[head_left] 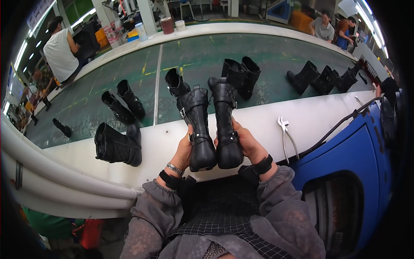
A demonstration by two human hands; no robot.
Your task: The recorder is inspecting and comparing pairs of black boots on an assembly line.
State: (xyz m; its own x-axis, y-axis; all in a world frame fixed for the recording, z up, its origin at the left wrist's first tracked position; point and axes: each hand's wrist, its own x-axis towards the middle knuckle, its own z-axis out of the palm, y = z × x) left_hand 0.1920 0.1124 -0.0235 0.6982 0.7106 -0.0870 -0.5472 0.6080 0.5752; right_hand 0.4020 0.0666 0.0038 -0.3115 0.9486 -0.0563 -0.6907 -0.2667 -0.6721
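Side by side in front of me are two black ankle boots with quilted shafts, straps and silver buckles, their rounded toes pointing toward me. Around the left boot (199, 125) my left hand (184, 149) is closed, at its outer side. My right hand (250, 143) grips the right boot (226, 123) from its outer side. Most fingers are hidden behind the boots. To the left, another black quilted boot (118, 144) rests on the white ledge (164, 140). A pair of metal pliers (285, 134) with pale handles lies right of my right hand.
Beyond the ledge runs a green conveyor belt (189, 52) carrying several black boots (304, 77). A blue machine (345, 151) stands at right, with a black cable along its edge. Thick white pipes (64, 172) curve at left. Several people (64, 47) are across the belt.
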